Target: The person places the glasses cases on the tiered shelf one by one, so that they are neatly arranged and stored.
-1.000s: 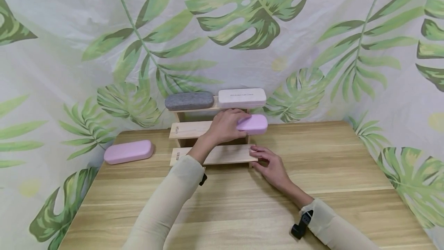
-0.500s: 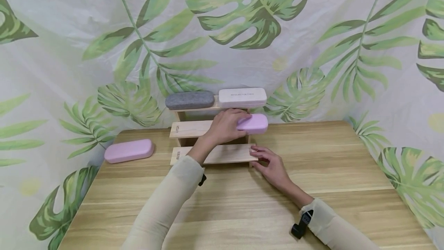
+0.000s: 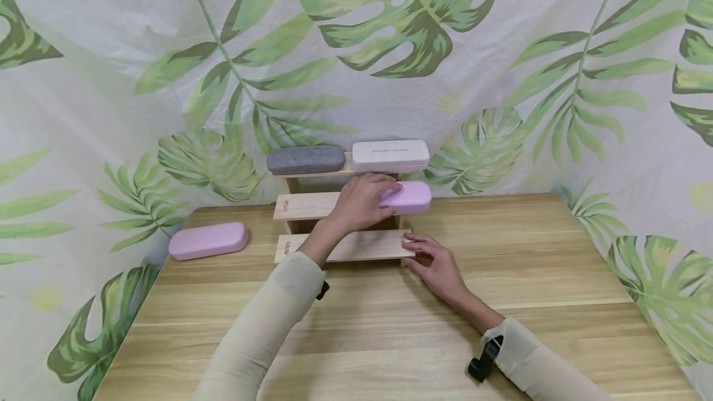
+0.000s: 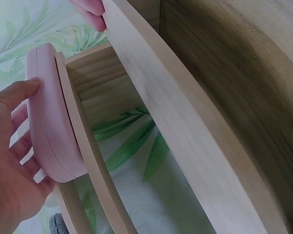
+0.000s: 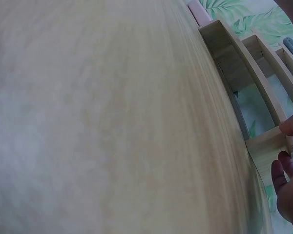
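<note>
My left hand [image 3: 362,203] grips a pink-purple glasses case [image 3: 411,197] at the right side of the middle step of a wooden three-step rack [image 3: 364,247]. In the left wrist view, the thumb presses one face of that case [image 4: 52,117] and the fingers reach round behind it; the case sits against the step's board. My right hand [image 3: 437,263] holds the right end of the lowest step, its thumb in front and fingers on top. On the top step lie a grey fabric glasses case [image 3: 306,160] and a white glasses case [image 3: 390,156] with small lettering.
A second pink glasses case [image 3: 208,241] lies on the wooden table [image 3: 367,339], left of the rack. Behind the table hangs a leaf-patterned cloth [image 3: 490,30]. A black wrist strap [image 3: 486,361] is on the right sleeve.
</note>
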